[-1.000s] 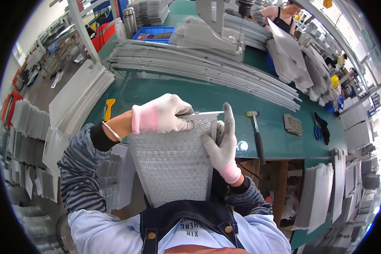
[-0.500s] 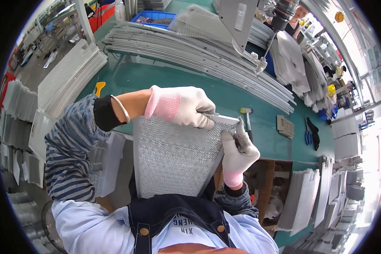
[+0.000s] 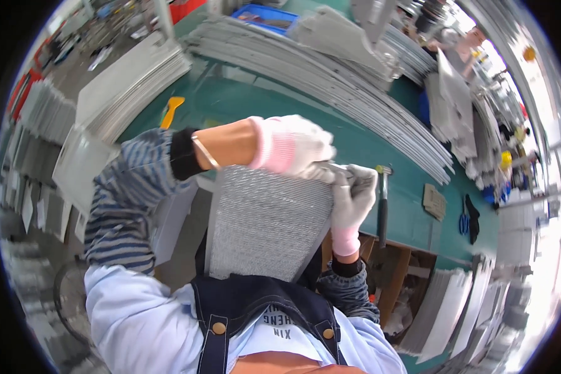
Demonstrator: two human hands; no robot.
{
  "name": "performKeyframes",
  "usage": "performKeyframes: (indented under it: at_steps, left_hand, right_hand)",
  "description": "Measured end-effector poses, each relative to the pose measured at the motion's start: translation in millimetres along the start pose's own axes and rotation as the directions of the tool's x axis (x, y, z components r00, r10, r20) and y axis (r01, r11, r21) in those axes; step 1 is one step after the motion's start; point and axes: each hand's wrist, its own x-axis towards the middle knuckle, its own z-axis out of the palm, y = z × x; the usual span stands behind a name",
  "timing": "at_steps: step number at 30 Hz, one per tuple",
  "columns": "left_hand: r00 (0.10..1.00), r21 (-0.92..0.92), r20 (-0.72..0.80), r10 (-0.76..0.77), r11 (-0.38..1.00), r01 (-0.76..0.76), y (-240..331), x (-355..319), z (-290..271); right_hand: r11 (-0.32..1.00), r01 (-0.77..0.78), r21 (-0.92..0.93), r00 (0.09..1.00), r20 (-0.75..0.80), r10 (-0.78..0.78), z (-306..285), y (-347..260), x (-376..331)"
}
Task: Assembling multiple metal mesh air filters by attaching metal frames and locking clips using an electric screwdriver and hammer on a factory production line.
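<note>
Both my hands wear white gloves with pink cuffs. A silver metal mesh filter panel (image 3: pixel 268 218), edged with thin metal frame, stands against my apron. At its far right corner my left hand (image 3: pixel 302 148) is closed around a short metal frame strip (image 3: pixel 338 167), which is partly hidden by the fingers. My right hand (image 3: pixel 353 193) pinches the strip's other end at the same corner, thumb and fingers together. Motion blurs the left fingers somewhat. Beside the right hand lies a hammer (image 3: pixel 383 202) with a dark handle.
Long metal strips (image 3: pixel 330 87) are stacked across the green table (image 3: pixel 243 93). A yellow scraper (image 3: pixel 173 111) lies at the left, near piled panels (image 3: pixel 131 87). To the right are a calculator (image 3: pixel 434 202) and a blue-handled tool (image 3: pixel 464 222). A blue bin (image 3: pixel 265 17) stands at the back.
My hands have come closer together at the panel's corner, and less of the strip shows between them. The whole view has shifted, moving the surroundings rightward and upward.
</note>
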Motion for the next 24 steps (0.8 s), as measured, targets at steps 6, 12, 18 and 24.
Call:
performKeyframes:
  at_steps: [6,12,18,24]
  left_hand:
    - [0.558,-0.037,-0.828,-0.050,0.999,0.034,-39.2,-65.8,-5.3]
    - [0.859,-0.742,0.223,-0.461,0.491,0.456,20.2,-205.3,179.7]
    - [0.752,-0.953,0.210,-0.625,-0.302,0.016,-50.4,-135.8,147.9]
    - [0.441,-0.821,-0.271,-0.856,-0.034,-0.569,-228.1,-155.0,102.1]
  right_hand:
    - [0.624,-0.188,0.759,0.982,0.126,0.143,-54.6,67.2,8.2]
    - [0.708,-0.303,0.638,0.927,0.026,0.373,-93.2,122.1,9.0]
    - [0.724,-0.130,0.677,0.987,0.022,0.158,-96.3,56.0,115.0]
    - [0.926,0.084,0.367,0.957,-0.289,0.028,-5.2,-35.6,78.3]
